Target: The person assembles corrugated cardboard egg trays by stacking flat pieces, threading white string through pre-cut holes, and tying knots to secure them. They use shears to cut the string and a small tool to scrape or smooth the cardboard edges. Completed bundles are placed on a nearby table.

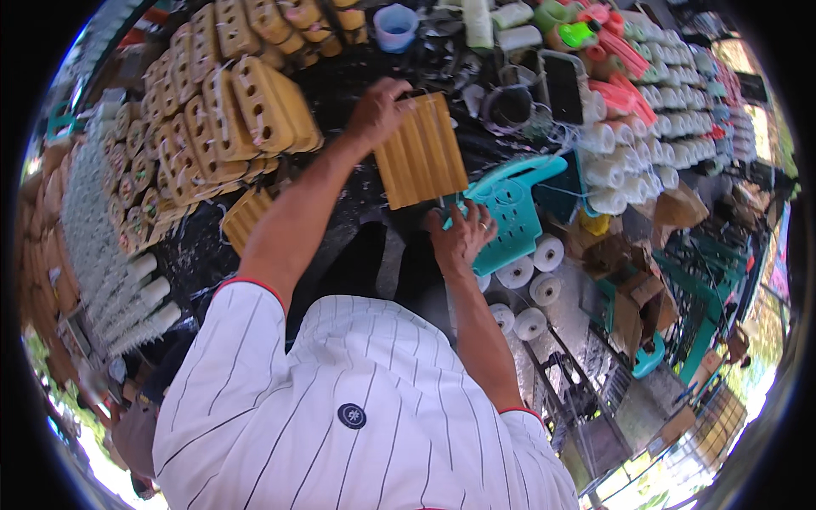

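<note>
We are steadying a ribbed tan panel (422,151) over the dark worktable (357,229), left hand (379,109) closed on its top edge, right hand (460,238) spread open beneath, beside the teal basket (512,212); aligning it squarely seems next.

The ribbed wooden board (421,151) is a tan, roughly rectangular panel with parallel lengthwise grooves on its visible face. It is held tilted above the dark worktop (357,246). Its upper left corner sits under one hand; its lower edge ends just above the other hand. Its surface appears intact.
</note>
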A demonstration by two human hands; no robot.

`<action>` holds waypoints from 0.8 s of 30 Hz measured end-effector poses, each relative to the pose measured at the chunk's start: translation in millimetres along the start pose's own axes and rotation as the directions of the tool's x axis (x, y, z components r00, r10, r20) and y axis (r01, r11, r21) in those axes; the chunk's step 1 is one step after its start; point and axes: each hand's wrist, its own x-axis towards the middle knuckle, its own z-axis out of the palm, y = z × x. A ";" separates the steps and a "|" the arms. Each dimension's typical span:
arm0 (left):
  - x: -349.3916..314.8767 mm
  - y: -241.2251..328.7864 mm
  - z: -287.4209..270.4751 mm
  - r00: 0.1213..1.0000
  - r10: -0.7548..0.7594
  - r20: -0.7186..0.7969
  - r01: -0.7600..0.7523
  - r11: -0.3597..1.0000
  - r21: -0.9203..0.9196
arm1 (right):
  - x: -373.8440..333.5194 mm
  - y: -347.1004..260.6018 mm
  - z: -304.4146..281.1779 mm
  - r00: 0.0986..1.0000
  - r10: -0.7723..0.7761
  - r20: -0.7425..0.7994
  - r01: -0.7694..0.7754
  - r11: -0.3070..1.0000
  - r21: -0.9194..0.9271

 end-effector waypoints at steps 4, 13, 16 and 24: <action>-126.6 47.5 -44.1 0.996 0.029 0.083 -0.025 0.999 -0.048 | -23.4 -0.1 -21.0 0.986 -0.160 -0.035 0.160 0.987 -0.016; -281.8 -36.1 -179.4 0.642 -0.378 -0.667 0.689 0.666 0.286 | -27.7 -62.8 -7.3 0.838 -0.526 0.147 0.465 0.828 0.312; -278.7 -88.6 -186.2 0.569 -0.332 -0.752 0.779 0.511 0.364 | -24.6 -95.6 -0.6 0.773 -0.600 0.204 0.497 0.774 0.393; -315.1 -18.6 -275.7 0.691 -0.655 -0.306 0.668 0.740 -0.076 | -11.3 -161.7 -43.6 0.699 -0.634 0.329 0.339 0.700 0.629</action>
